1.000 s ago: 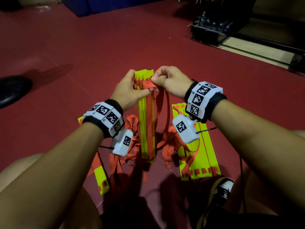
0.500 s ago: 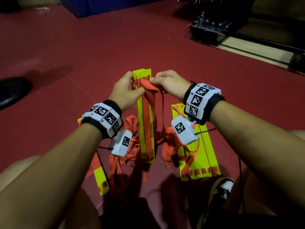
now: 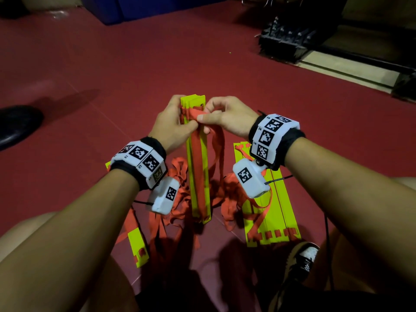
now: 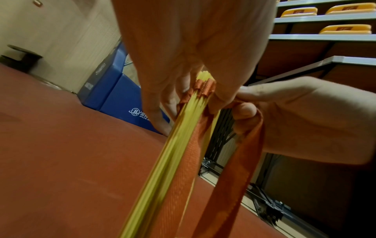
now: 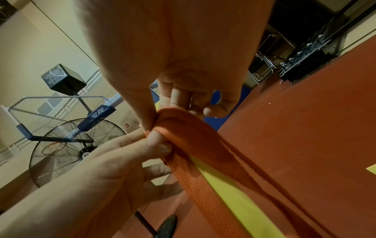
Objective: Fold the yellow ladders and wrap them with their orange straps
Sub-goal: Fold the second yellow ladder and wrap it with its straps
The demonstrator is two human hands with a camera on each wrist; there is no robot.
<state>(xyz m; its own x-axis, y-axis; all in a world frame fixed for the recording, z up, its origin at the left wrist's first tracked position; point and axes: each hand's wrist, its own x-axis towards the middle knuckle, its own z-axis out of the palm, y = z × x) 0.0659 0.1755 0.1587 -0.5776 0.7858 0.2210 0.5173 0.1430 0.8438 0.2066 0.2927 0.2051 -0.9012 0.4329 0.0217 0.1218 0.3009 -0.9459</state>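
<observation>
A stack of folded yellow ladder rungs (image 3: 203, 158) stands on end on the red floor between my hands, with an orange strap (image 3: 198, 154) running down its face. My left hand (image 3: 173, 124) grips the stack's top from the left, its thumb pressing the strap (image 4: 205, 90) onto the rungs (image 4: 179, 136). My right hand (image 3: 221, 119) pinches a loop of the orange strap (image 5: 183, 128) at the top of the stack; the loop (image 3: 218, 152) hangs down on the right. In the right wrist view the yellow rungs (image 5: 234, 193) show under the strap.
More yellow rungs (image 3: 274, 212) lie flat to the right, another piece (image 3: 138, 246) to the left, with loose orange strap (image 3: 177, 190) tangled around the stack's base. My shoe (image 3: 304, 255) is at lower right. A dark shoe (image 3: 15, 124) lies far left, black equipment (image 3: 283, 43) at the back right.
My right hand has shifted slightly left over the top of the stack and taken a tighter pinch on the strap loop. The left hand keeps its grip.
</observation>
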